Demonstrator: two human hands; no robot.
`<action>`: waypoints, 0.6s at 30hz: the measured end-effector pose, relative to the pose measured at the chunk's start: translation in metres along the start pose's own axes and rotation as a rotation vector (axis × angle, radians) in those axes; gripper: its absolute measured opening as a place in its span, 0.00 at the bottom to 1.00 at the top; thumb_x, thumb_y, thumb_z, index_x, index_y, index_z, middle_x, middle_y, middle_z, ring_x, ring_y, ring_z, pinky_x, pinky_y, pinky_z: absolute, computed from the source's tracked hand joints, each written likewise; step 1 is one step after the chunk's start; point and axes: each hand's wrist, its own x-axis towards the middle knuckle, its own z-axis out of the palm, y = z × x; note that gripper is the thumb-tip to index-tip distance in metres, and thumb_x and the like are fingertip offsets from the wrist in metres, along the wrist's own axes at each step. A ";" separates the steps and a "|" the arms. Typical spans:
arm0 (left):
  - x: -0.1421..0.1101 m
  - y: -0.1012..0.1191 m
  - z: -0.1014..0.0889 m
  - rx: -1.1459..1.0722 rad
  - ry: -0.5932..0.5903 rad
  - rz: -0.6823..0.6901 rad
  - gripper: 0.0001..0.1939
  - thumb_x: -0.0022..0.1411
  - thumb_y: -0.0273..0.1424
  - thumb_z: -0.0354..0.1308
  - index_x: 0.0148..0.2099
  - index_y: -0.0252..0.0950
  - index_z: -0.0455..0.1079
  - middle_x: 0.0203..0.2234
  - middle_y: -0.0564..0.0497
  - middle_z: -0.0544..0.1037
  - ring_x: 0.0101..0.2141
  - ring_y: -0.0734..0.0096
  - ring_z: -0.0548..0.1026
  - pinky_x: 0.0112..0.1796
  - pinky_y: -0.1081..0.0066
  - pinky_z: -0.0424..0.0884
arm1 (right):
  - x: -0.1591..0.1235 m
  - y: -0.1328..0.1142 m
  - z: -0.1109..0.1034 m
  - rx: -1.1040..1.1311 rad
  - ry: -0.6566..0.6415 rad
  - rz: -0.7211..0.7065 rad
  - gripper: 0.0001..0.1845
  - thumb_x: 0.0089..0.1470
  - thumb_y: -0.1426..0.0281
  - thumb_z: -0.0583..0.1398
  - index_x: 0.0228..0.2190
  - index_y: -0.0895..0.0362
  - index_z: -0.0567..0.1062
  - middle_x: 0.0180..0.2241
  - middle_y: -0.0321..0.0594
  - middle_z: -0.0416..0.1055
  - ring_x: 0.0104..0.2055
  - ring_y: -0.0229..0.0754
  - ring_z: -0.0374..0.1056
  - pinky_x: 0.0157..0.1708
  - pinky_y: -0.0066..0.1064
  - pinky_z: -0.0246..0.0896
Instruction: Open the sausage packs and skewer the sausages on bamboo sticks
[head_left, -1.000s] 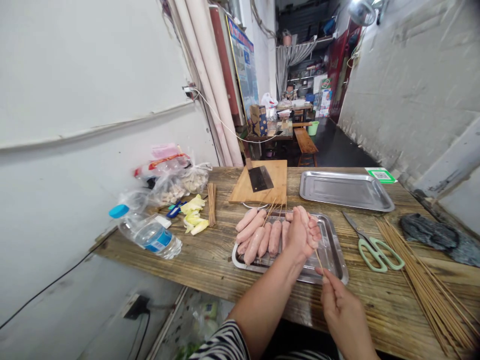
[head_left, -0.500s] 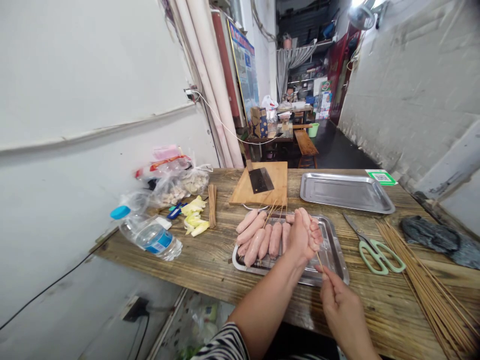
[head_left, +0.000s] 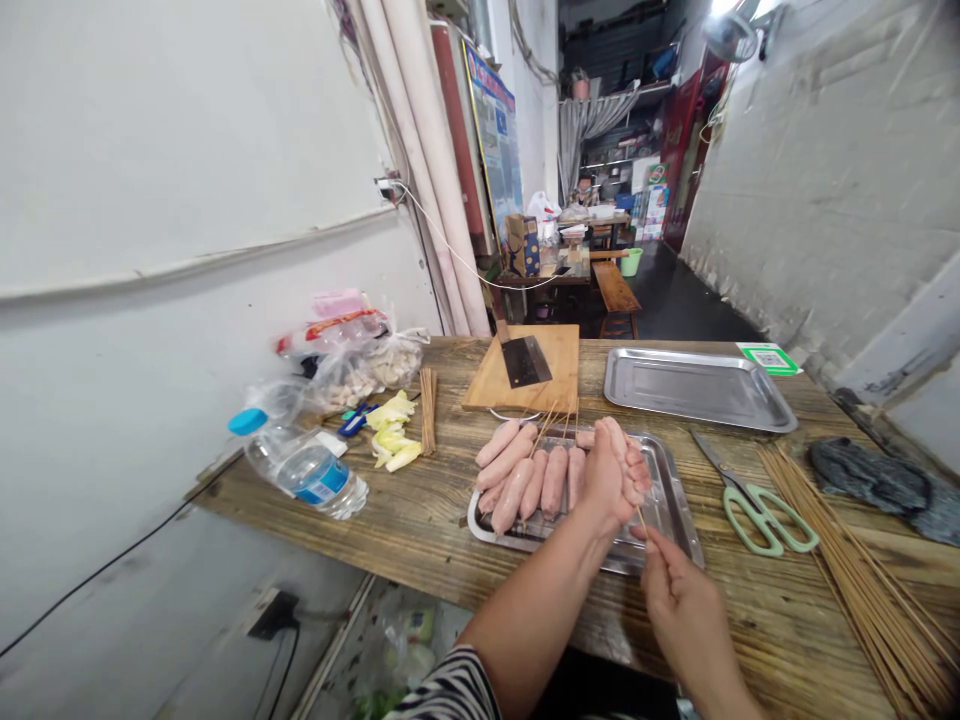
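Observation:
My left hand (head_left: 609,482) is wrapped around a pale pink sausage (head_left: 616,436), mostly hidden by the palm and curled fingers, above the right part of a metal tray (head_left: 679,505). A thin wooden skewer (head_left: 642,518) sticks out of its near end. My right hand (head_left: 682,600) pinches that skewer between thumb and fingers at the tray's front edge. Left of my hands, several skewered sausages (head_left: 553,482) lie side by side in the same tray, some with stick ends pointing away from me.
Behind the tray, a cleaver (head_left: 526,362) lies on a cutting board (head_left: 480,392) beside a second metal tray (head_left: 701,390). At right are scissors (head_left: 765,520), loose skewers (head_left: 847,570) and a dark plastic bag (head_left: 877,475). A water bottle (head_left: 319,475), leaves (head_left: 394,435) and a skewer bundle (head_left: 428,412) lie left.
The whole view has shifted slightly, with things appearing a little further right. Both hands keep the same hold on the sausage and its skewer.

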 end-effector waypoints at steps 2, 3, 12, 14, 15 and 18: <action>0.000 0.000 0.000 -0.002 -0.005 -0.001 0.27 0.61 0.54 0.42 0.27 0.34 0.57 0.15 0.57 0.56 0.12 0.82 0.55 0.12 0.81 0.51 | 0.000 0.001 0.001 0.010 -0.002 0.011 0.23 0.56 0.58 0.50 0.37 0.61 0.77 0.21 0.41 0.74 0.18 0.41 0.67 0.18 0.28 0.64; 0.001 -0.001 0.000 -0.002 -0.008 -0.002 0.27 0.60 0.55 0.43 0.28 0.34 0.57 0.15 0.57 0.56 0.12 0.82 0.55 0.12 0.81 0.51 | 0.000 0.002 0.001 0.013 -0.002 0.018 0.23 0.56 0.58 0.50 0.37 0.61 0.77 0.21 0.41 0.74 0.17 0.41 0.66 0.17 0.29 0.63; 0.003 -0.003 -0.002 -0.009 -0.034 0.006 0.27 0.59 0.55 0.45 0.28 0.34 0.58 0.15 0.57 0.57 0.12 0.82 0.55 0.12 0.81 0.50 | 0.005 0.006 0.003 0.014 -0.023 0.066 0.27 0.54 0.58 0.49 0.40 0.68 0.76 0.22 0.44 0.74 0.15 0.40 0.63 0.15 0.29 0.61; 0.001 -0.003 -0.001 -0.008 -0.026 -0.001 0.27 0.60 0.55 0.44 0.28 0.34 0.58 0.15 0.57 0.57 0.12 0.83 0.54 0.12 0.81 0.50 | 0.006 0.005 0.002 0.008 -0.014 0.052 0.28 0.54 0.58 0.49 0.39 0.69 0.76 0.22 0.46 0.74 0.17 0.41 0.65 0.17 0.29 0.62; 0.001 -0.002 0.000 -0.007 -0.018 -0.003 0.27 0.60 0.55 0.43 0.28 0.34 0.58 0.15 0.57 0.57 0.12 0.83 0.54 0.12 0.82 0.50 | 0.006 0.005 0.002 0.004 -0.014 0.050 0.28 0.54 0.58 0.49 0.39 0.69 0.76 0.22 0.45 0.74 0.17 0.41 0.65 0.17 0.29 0.62; -0.001 -0.002 0.002 -0.001 -0.011 -0.005 0.27 0.62 0.54 0.41 0.27 0.34 0.57 0.14 0.57 0.57 0.12 0.82 0.54 0.12 0.81 0.50 | 0.007 0.005 0.003 -0.008 -0.024 0.054 0.28 0.54 0.58 0.49 0.39 0.69 0.76 0.20 0.43 0.73 0.15 0.40 0.64 0.17 0.28 0.62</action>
